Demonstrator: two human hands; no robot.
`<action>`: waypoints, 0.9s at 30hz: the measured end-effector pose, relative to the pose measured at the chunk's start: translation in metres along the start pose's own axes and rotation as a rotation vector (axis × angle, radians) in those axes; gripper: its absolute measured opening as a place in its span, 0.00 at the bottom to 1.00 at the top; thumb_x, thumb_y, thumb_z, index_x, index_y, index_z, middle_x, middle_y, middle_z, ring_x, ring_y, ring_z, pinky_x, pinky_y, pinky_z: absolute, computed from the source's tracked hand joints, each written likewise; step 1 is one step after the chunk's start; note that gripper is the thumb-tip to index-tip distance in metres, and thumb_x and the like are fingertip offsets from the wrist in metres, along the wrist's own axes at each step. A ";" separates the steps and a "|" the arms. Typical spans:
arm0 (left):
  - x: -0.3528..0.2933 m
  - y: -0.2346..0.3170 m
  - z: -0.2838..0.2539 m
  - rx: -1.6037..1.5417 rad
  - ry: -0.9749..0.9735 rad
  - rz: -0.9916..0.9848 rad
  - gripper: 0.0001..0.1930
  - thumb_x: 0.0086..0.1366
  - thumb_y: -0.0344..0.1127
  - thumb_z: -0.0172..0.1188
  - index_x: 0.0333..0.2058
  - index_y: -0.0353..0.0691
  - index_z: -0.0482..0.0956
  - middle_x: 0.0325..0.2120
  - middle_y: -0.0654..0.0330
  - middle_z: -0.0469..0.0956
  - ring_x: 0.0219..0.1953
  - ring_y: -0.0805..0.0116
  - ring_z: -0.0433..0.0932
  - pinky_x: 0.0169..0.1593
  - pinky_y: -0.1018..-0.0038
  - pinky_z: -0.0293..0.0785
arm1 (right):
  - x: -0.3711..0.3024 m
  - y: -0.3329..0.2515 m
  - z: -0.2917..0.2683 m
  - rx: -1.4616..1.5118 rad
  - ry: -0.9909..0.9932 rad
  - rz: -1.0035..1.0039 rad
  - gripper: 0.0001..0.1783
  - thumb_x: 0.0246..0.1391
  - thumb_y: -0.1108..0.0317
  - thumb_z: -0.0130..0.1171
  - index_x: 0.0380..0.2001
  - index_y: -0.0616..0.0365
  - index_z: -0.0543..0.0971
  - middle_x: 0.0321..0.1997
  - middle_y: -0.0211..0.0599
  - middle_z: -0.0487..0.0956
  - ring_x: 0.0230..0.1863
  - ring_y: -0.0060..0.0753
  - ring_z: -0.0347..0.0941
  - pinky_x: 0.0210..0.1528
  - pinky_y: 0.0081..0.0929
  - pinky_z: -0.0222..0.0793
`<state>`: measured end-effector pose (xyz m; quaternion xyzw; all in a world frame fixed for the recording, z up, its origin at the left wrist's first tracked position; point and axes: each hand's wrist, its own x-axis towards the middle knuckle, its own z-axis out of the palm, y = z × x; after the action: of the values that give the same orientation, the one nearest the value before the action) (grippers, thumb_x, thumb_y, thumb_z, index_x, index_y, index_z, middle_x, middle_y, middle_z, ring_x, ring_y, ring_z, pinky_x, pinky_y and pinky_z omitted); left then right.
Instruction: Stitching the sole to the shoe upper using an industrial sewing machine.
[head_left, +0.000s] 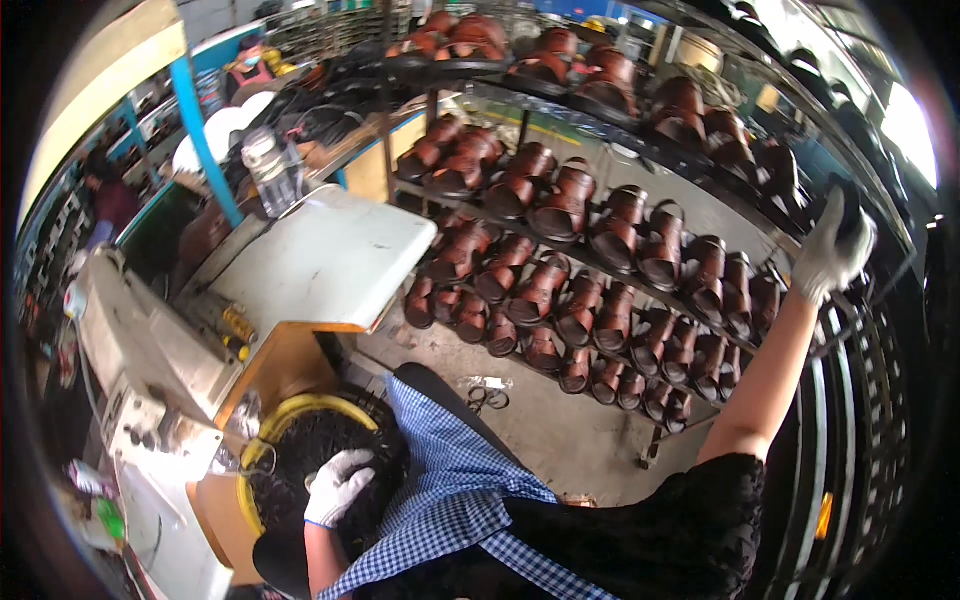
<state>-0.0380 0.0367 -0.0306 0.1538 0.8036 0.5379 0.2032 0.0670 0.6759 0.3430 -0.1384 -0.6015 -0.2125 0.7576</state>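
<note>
My right arm reaches far out to the right, toward the end of the metal shoe rack (pixel 540 225). My right hand (pixel 836 255), in a white glove, is closed around a black, curved piece (pixel 850 212) whose kind I cannot make out. Low on the left, my left hand (pixel 340 487), also gloved in white, is held above a yellow-rimmed tub (pixel 252 440) full of black scraps (pixel 310 445). Its fingers are loosely stretched, with nothing visible in them. Rows of brown leather sandals (pixel 565 200) fill the rack's shelves.
A sewing machine (pixel 150 400) stands left of me beside a white-topped table (pixel 330 250). Black straps (pixel 490 398) lie on the concrete floor below the rack. Dark metal racking (pixel 840 430) runs along my right. Another person (pixel 248 72) is at the back left.
</note>
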 end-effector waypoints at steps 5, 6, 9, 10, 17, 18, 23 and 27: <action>0.006 0.028 0.020 -0.893 0.020 0.131 0.32 0.62 0.38 0.65 0.64 0.41 0.66 0.59 0.53 0.73 0.61 0.57 0.71 0.63 0.60 0.69 | -0.069 -0.180 -0.084 0.371 -0.142 -0.123 0.13 0.48 0.72 0.72 0.37 0.64 0.83 0.39 0.46 0.84 0.38 0.42 0.79 0.41 0.34 0.74; 0.011 0.034 0.031 -1.132 0.016 0.265 0.37 0.63 0.40 0.65 0.69 0.44 0.60 0.64 0.51 0.68 0.66 0.54 0.67 0.66 0.57 0.67 | -0.091 -0.215 -0.095 0.668 -0.329 0.105 0.15 0.49 0.70 0.71 0.40 0.64 0.82 0.41 0.45 0.83 0.40 0.40 0.78 0.44 0.33 0.73; 0.012 0.040 0.037 -1.385 0.389 0.259 0.42 0.64 0.58 0.62 0.71 0.51 0.55 0.68 0.50 0.63 0.68 0.50 0.64 0.69 0.52 0.62 | -0.156 -0.316 -0.113 1.638 -0.842 1.045 0.22 0.51 0.66 0.69 0.47 0.65 0.79 0.47 0.42 0.81 0.47 0.36 0.77 0.52 0.33 0.73; 0.012 0.037 0.034 -1.367 0.512 0.257 0.41 0.64 0.59 0.61 0.71 0.50 0.57 0.67 0.51 0.63 0.67 0.50 0.64 0.69 0.52 0.62 | -0.174 -0.343 -0.117 1.828 -1.055 1.234 0.24 0.51 0.65 0.69 0.49 0.66 0.78 0.49 0.41 0.80 0.49 0.34 0.77 0.54 0.33 0.73; -0.065 -0.006 0.004 -1.704 0.824 0.201 0.34 0.70 0.53 0.57 0.68 0.41 0.60 0.66 0.50 0.65 0.66 0.49 0.66 0.70 0.49 0.61 | -0.256 -0.435 -0.164 2.349 -2.113 0.936 0.49 0.43 0.72 0.76 0.69 0.62 0.62 0.65 0.42 0.73 0.66 0.36 0.68 0.68 0.38 0.64; -0.076 -0.007 -0.001 -1.731 0.952 0.112 0.35 0.70 0.53 0.58 0.68 0.41 0.60 0.66 0.50 0.65 0.66 0.50 0.66 0.70 0.49 0.61 | -0.267 -0.436 -0.165 2.171 -2.397 0.731 0.51 0.42 0.73 0.77 0.69 0.62 0.61 0.66 0.42 0.72 0.66 0.36 0.67 0.68 0.39 0.63; -0.100 0.011 -0.014 -0.985 0.508 0.255 0.54 0.51 0.51 0.77 0.70 0.37 0.57 0.67 0.49 0.64 0.68 0.54 0.64 0.69 0.56 0.63 | -0.325 -0.448 -0.165 2.301 -2.097 1.675 0.52 0.38 0.72 0.71 0.70 0.59 0.61 0.69 0.43 0.68 0.68 0.46 0.66 0.70 0.48 0.63; -0.070 0.023 -0.035 -0.929 0.272 0.326 0.48 0.54 0.33 0.76 0.69 0.34 0.56 0.66 0.51 0.67 0.66 0.60 0.66 0.68 0.59 0.65 | -0.353 -0.461 -0.136 2.288 -1.794 1.943 0.49 0.38 0.71 0.65 0.69 0.60 0.62 0.67 0.44 0.71 0.66 0.51 0.68 0.68 0.53 0.67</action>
<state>0.0069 -0.0150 0.0142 0.0991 0.4643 0.8783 0.0571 -0.1080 0.2660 -0.0531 -0.0760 0.3373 -0.9091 0.2323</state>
